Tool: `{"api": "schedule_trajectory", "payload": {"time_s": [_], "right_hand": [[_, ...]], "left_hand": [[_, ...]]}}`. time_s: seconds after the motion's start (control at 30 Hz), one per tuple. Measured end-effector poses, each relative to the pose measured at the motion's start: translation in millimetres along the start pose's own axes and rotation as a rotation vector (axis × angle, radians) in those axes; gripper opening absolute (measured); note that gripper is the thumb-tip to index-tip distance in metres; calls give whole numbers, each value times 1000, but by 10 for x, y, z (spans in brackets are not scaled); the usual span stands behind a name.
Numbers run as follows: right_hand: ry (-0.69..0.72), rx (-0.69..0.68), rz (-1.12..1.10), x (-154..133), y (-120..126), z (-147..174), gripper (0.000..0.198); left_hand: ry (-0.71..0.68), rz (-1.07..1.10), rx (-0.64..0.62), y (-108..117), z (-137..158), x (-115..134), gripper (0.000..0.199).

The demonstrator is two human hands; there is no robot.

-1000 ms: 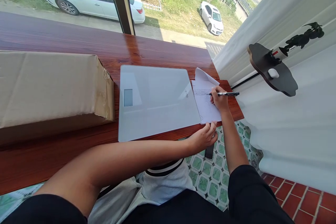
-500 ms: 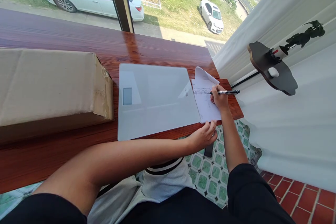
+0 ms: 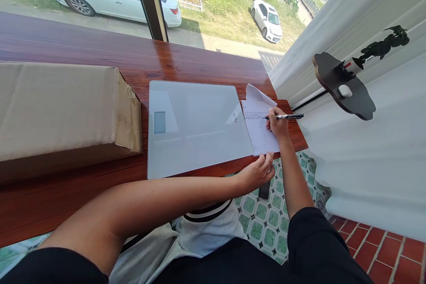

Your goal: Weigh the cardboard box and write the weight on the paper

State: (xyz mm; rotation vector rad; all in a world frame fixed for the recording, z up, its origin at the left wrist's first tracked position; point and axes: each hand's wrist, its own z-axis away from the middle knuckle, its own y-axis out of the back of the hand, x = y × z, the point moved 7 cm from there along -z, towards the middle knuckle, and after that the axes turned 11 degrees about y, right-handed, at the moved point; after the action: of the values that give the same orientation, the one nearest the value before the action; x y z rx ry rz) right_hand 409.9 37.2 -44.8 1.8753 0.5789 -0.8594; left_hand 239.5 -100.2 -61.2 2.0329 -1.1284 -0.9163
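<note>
My right hand is closed around a black-and-white pen, its tip on a notepad. Several rows of small handwriting cover the pad's upper part, and its top sheet curls up at the far edge. My left hand is at the near edge of the pad and table, fingers bent together, fingertips by the paper; what they grip, if anything, is hidden. Just below that hand a dark, phone-like object shows against the floor; whether they touch, I cannot tell. A grey glass panel lies left of the pad, meeting its edge.
A large cardboard box occupies the left of the reddish wooden table. On the right, a dark wavy stand carries a potted plant and a white object in front of a white curtain. Parked cars show through the window.
The view has shifted very slightly. Both hands, the pen and the notepad hold nearly the same places.
</note>
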Motion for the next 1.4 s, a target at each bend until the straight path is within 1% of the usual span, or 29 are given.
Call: {"api": "schedule_trajectory", "payload": {"time_s": [0.33,0.47,0.67,0.87,1.13,1.2,1.3,1.4], "right_hand": [[4,-9,14,-19,-4,-1,37],[35,7,-12,-35,0,-11,41],[9,7,-44,-23,-11,-13,42],[7,42,-57,-13,14,4,40],[1,26,-40,-8,-6,-14,38],[24,81,-59,15,36,-30,36],[80,300,-54,55,198,-39,34],[146,501,48,51,347,-15,37]], "left_hand": [[-8,-7,-12,3,-5,2,35],[-10,-8,-32,12,-9,-10,36],[-13,-1,-31,16,-8,-14,37],[-18,5,-30,1,-12,-2,36],[-14,21,-22,-1,6,-5,36],[-13,27,-18,-8,7,-5,35],[-10,31,-17,-20,5,-3,34],[-10,43,-15,-18,2,-6,33]]}}
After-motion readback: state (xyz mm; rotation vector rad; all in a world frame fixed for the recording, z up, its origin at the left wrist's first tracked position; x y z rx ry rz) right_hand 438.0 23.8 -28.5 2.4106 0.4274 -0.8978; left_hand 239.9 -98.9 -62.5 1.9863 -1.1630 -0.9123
